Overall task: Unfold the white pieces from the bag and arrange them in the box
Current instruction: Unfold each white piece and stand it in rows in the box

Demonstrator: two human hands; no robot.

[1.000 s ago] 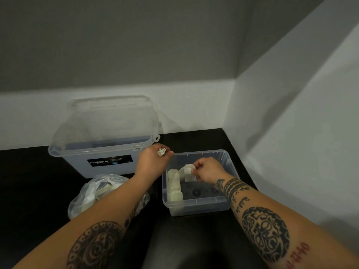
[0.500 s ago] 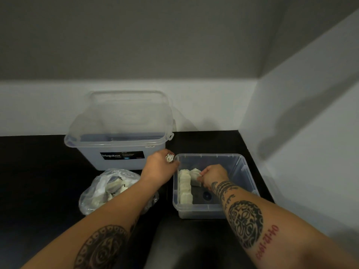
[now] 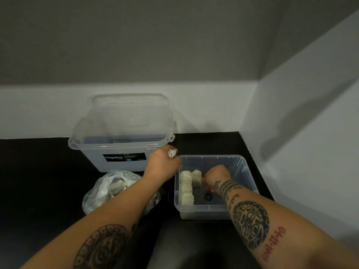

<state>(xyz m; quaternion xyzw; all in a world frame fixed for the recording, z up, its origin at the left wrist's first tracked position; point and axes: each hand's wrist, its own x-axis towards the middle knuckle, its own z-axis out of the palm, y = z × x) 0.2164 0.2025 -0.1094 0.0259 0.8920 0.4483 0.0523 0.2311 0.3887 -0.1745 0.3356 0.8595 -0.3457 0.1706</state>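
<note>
Placement step, by my reading. Landmark for all positions: small box [image 3: 211, 156], clear plastic, on the black bench [image 3: 38, 171].

Inside the box, along its left wall: a column of unfolded white pieces [image 3: 186, 188], standing close together. One lone piece [image 3: 196, 178] stands just right of the column's far end, starting a second column.

Right hand [image 3: 216, 176] is down inside the box, knuckles up, fingers curled under, against or just beside the right side of the lone piece. Cannot tell whether it pinches the piece or only touches it.

Left hand [image 3: 163, 166] hovers at the box's far-left corner, fist closed round a small bundle of folded pieces [image 3: 172, 153]. Their ends stick out of the top of the fist.

Left of the box, under the left forearm: plastic bag [image 3: 108, 191] with more white pieces inside. Beyond the box's far-left corner: tub [image 3: 120, 150], large, clear, open, labelled Megabox.

Risks, judged:
- The lone piece looks light and has support on one side only. A hand that lifts away carelessly could drag or tip it.
- A tipped piece could knock into the column and disturb the row.
- A slack left fist could spill the bundle outside the box.
- Too tight a fist could crease the folded pieces.
- The left forearm, if it drops, could press on the bag and flatten its contents.
</note>
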